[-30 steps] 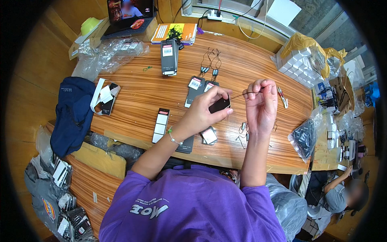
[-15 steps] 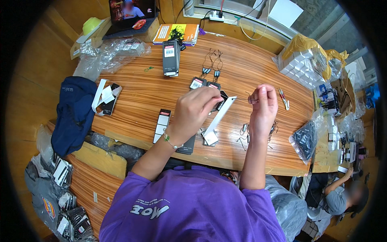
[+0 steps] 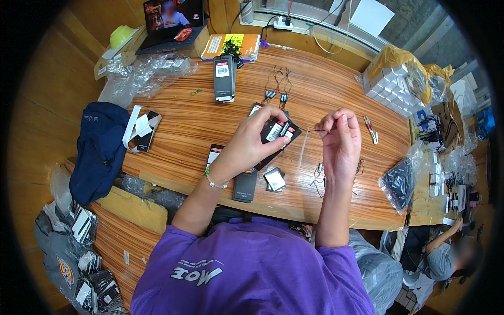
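Observation:
My left hand (image 3: 257, 142) is closed around a black hang tag (image 3: 295, 131) with a white sticker, above the middle of the table. A small cord piece lies across it near my thumb. My right hand (image 3: 340, 139) pinches a thin dark cord (image 3: 316, 130), its fingertips close together. Between the hands a thin pale strip (image 3: 303, 149) shows, blurred. Below my left hand lie small square cards (image 3: 274, 179) and a dark grey tag stack (image 3: 244, 185). Two looped cords (image 3: 283, 86) are laid out beyond it. More cords (image 3: 318, 169) lie partly hidden behind my right forearm.
A tall stack of grey tags (image 3: 224, 79) stands at the back. Red-handled snips (image 3: 371, 129) lie right, near a bag of black pieces (image 3: 397, 181) and wrapped white boxes (image 3: 395, 86). A navy cloth bag (image 3: 98, 149) is left. Another person (image 3: 443, 257) sits at far right.
My left hand has shifted its grip from the cord to a black hang tag. The white strip between my hands now looks thinner and blurred. My right hand stays almost in place.

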The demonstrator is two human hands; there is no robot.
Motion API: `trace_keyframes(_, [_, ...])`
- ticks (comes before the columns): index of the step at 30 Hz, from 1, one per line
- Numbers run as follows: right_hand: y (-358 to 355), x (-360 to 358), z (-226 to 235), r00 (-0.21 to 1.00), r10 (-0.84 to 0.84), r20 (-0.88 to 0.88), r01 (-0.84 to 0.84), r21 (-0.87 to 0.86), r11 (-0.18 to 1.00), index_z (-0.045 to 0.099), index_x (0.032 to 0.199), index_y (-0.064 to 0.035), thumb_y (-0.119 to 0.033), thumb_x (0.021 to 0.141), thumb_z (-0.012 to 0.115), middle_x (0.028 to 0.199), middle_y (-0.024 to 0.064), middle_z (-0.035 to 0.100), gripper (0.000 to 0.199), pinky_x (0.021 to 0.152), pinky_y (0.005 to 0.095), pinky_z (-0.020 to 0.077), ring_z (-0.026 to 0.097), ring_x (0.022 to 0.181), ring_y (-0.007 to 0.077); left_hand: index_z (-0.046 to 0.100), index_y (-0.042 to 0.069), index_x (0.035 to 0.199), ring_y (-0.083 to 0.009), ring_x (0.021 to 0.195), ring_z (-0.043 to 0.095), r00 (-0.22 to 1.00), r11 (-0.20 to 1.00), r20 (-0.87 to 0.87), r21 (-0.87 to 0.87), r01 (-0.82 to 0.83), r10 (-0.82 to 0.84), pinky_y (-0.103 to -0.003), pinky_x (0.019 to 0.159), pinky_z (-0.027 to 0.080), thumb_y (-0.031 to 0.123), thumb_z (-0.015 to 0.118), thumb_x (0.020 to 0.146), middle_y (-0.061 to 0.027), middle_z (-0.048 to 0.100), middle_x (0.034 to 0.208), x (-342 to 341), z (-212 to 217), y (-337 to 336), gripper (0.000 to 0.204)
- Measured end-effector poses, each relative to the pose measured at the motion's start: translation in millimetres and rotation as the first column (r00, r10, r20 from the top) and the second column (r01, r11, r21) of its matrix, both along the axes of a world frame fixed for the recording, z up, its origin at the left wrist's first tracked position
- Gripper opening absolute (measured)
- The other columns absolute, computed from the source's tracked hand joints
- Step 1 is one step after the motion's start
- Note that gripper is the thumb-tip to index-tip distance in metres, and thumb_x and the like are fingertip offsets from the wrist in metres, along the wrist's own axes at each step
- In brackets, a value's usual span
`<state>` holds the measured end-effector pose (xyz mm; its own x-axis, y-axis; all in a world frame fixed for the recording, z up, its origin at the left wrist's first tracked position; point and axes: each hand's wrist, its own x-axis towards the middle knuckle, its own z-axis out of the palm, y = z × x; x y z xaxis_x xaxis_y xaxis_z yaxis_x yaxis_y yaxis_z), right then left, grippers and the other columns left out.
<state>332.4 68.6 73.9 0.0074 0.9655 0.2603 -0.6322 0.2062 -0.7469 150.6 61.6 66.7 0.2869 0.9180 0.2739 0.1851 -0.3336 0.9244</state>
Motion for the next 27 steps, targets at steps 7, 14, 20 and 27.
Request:
trace_keyframes(7, [0.3, 8.2, -0.9, 0.998, -0.051, -0.025, 0.052, 0.053, 0.997, 0.055, 0.093, -0.0021, -0.012, 0.09, 0.051, 0.075, 0.0031, 0.051, 0.011, 0.069, 0.0248, 0.0413, 0.047, 0.071, 0.0106, 0.064, 0.0, 0.086, -0.015, 0.086, 0.055, 0.977, 0.929, 0.026, 0.306, -0.209, 0.212, -0.026, 0.077, 0.044, 0.002, 0.062, 0.078, -0.0054, 0.054, 0.096, -1.1, 1.4, 0.3, 0.009])
trace_keyframes(14, [-1.5, 1.1, 0.1, 0.994, -0.085, 0.071, 0.087, -0.03, 0.996, 0.053, 0.105, 0.0002, -0.006, 0.087, 0.053, 0.076, 0.0019, 0.051, 0.019, 0.071, 0.0218, 0.0409, 0.049, 0.074, 0.009, 0.066, 0.0, 0.089, -0.0165, 0.084, 0.059, 0.955, 0.975, 0.229, 0.071, -0.211, 0.19, -0.027, 0.077, 0.046, -0.001, 0.064, 0.075, -0.0092, 0.064, 0.09, -5.0, 11.0, -7.9, 0.014])
trace_keyframes(20, [-4.9, -7.9, -2.4, 0.956, -0.103, 0.274, 0.108, -0.005, 0.994, 0.049, 0.108, -0.0014, -0.002, 0.086, 0.053, 0.081, 0.0035, 0.055, 0.023, 0.072, 0.0227, 0.0417, 0.053, 0.075, 0.01, 0.066, 0.001, 0.089, -0.0172, 0.08, 0.062, 0.977, 0.939, 0.113, 0.276, -0.204, 0.18, -0.027, 0.073, 0.047, -0.003, 0.064, 0.074, -0.0091, 0.065, 0.087, -7.2, 29.2, -13.0, 0.016])
trace_keyframes(27, [6.3, -1.9, -7.6, 0.949, -0.264, 0.17, 0.262, 0.036, 0.964, 0.046, 0.105, -0.0026, 0.0, 0.085, 0.052, 0.078, 0.0029, 0.052, 0.021, 0.073, 0.0239, 0.0418, 0.05, 0.075, 0.0102, 0.065, -0.001, 0.092, -0.0159, 0.086, 0.061, 0.968, 0.941, 0.155, 0.248, -0.232, 0.198, -0.025, 0.077, 0.048, -0.008, 0.063, 0.073, -0.0112, 0.064, 0.092, -12.6, 33.2, -21.9, 0.02])
